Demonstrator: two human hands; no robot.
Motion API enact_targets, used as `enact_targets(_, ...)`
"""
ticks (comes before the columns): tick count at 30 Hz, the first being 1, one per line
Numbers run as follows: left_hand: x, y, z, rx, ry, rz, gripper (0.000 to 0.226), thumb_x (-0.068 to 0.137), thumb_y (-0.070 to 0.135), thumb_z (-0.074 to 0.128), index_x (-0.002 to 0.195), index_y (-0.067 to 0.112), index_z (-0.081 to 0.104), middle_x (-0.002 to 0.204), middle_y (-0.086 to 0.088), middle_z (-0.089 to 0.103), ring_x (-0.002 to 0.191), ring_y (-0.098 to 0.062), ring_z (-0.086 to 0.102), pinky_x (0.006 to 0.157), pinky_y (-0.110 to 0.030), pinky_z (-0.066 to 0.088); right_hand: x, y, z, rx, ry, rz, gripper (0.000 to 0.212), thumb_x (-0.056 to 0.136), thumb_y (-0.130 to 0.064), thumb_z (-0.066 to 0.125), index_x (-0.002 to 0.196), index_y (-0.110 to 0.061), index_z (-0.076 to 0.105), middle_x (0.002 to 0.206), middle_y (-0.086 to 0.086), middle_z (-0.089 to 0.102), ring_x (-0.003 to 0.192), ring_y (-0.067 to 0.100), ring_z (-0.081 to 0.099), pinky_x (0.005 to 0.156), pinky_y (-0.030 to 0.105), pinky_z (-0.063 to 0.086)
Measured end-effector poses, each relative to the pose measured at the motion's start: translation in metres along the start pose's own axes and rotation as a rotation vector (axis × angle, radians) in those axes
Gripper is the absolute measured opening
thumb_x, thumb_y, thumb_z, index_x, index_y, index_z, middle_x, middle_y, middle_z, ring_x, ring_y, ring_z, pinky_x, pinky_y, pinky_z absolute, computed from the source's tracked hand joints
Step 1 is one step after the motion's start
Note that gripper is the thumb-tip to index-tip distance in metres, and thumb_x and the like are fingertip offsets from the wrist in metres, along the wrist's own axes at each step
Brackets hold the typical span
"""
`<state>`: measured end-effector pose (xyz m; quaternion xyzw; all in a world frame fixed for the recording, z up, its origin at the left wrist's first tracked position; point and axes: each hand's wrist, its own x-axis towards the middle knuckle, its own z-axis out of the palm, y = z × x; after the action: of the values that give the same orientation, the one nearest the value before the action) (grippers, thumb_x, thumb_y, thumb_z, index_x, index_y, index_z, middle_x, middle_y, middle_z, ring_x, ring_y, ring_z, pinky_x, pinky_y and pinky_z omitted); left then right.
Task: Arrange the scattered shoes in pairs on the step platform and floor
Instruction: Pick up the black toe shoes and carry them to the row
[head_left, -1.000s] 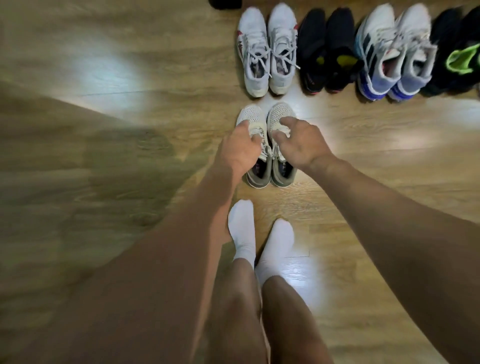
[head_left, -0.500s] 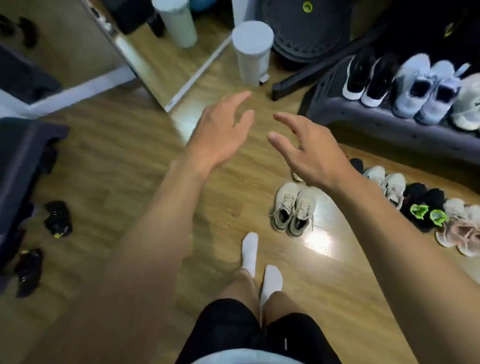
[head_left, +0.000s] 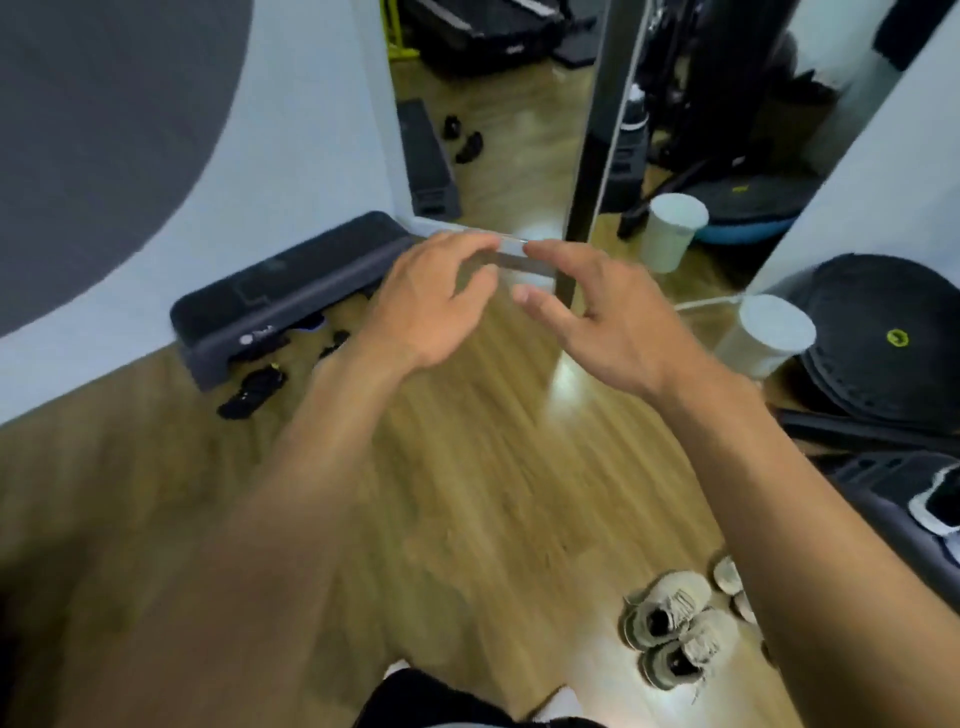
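My left hand (head_left: 431, 306) and my right hand (head_left: 597, 322) are raised in front of me, both empty with fingers spread. A pair of beige sneakers (head_left: 670, 631) stands side by side on the wooden floor at the lower right. A dark step platform (head_left: 291, 291) lies against the white wall at the left. Scattered black shoes (head_left: 252, 395) lie on the floor in front of it, and more dark shoes (head_left: 332, 340) sit partly under its edge. Another step platform (head_left: 883, 499) at the right edge holds a black and white shoe (head_left: 935, 506).
A wall mirror (head_left: 493, 119) reflects the platform and shoes. A white cylindrical bin (head_left: 766, 338) and a black balance dome (head_left: 883, 343) stand at the right. A dark bar lies along the floor near the dome.
My view has swung left and up, away from the shoe rows toward the wall platform. My hands let go of the beige pair, which stays on the floor, and lifted empty.
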<state>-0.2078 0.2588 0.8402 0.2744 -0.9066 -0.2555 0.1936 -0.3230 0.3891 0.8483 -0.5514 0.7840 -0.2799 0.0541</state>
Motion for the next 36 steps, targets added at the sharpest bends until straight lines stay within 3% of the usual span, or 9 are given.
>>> enact_targets(4,-0.02,-0.073,-0.069,0.034,0.085,-0.095,0.035,0.096,0.027,0.048,0.129,0.022,0.055,0.125,-0.003,0.058,0.118,-0.017,0.051,0.097,-0.021,0.032,0.051,-0.072,0.049,0.037,-0.043,-0.11,0.052,0.092,-0.045,0.053,0.137,-0.019,0.049,0.138,0.0,0.054,0.128,0.014,0.047,0.102,0.018,0.029)
enact_targets(9,-0.032,-0.161,-0.145,0.047,0.177,-0.147,0.037,0.095,0.031,0.047,0.131,0.023,0.054,0.128,-0.001,0.057,0.119,-0.017,0.051,0.101,-0.029,0.038,0.114,-0.161,0.112,0.088,-0.105,-0.214,0.053,0.092,-0.046,0.053,0.138,-0.02,0.049,0.14,-0.003,0.051,0.13,0.01,0.044,0.097,0.013,0.027)
enact_targets(12,-0.039,-0.211,-0.175,0.014,0.219,-0.207,0.037,0.094,0.034,0.045,0.129,0.027,0.054,0.128,0.003,0.056,0.118,-0.015,0.05,0.101,-0.033,0.039,0.146,-0.2,0.149,0.124,-0.125,-0.231,0.052,0.091,-0.047,0.053,0.138,-0.023,0.048,0.14,-0.007,0.051,0.128,0.006,0.043,0.093,0.009,0.025)
enact_targets(16,-0.037,-0.275,-0.199,0.016,0.26,-0.257,0.036,0.094,0.032,0.045,0.129,0.026,0.054,0.128,0.003,0.057,0.118,-0.015,0.051,0.097,-0.026,0.037,0.189,-0.239,0.196,0.136,-0.2,-0.271,0.051,0.092,-0.045,0.052,0.138,-0.024,0.047,0.141,-0.007,0.05,0.13,0.007,0.043,0.093,0.009,0.024)
enact_targets(24,0.005,-0.399,-0.229,0.043,0.299,-0.381,0.036,0.095,0.03,0.043,0.129,0.025,0.054,0.126,0.001,0.058,0.111,-0.013,0.052,0.088,-0.023,0.034,0.301,-0.271,0.292,0.173,-0.265,-0.302,0.052,0.09,-0.046,0.054,0.137,-0.025,0.049,0.139,-0.005,0.052,0.128,0.009,0.045,0.092,0.011,0.026)
enact_targets(30,0.037,-0.506,-0.245,0.018,0.284,-0.579,0.037,0.096,0.03,0.043,0.131,0.025,0.053,0.134,-0.001,0.053,0.121,-0.018,0.049,0.101,-0.027,0.036,0.396,-0.273,0.378,0.226,-0.338,-0.223,0.051,0.09,-0.049,0.054,0.136,-0.028,0.049,0.14,-0.007,0.051,0.129,0.009,0.045,0.095,0.014,0.027)
enact_targets(36,0.058,-0.625,-0.244,0.004,0.24,-0.716,0.036,0.096,0.034,0.042,0.13,0.03,0.052,0.131,0.004,0.055,0.115,-0.014,0.051,0.091,-0.02,0.033,0.465,-0.277,0.467,0.249,-0.416,-0.125,0.048,0.09,-0.05,0.053,0.134,-0.029,0.051,0.135,-0.006,0.055,0.126,0.011,0.047,0.093,0.015,0.028)
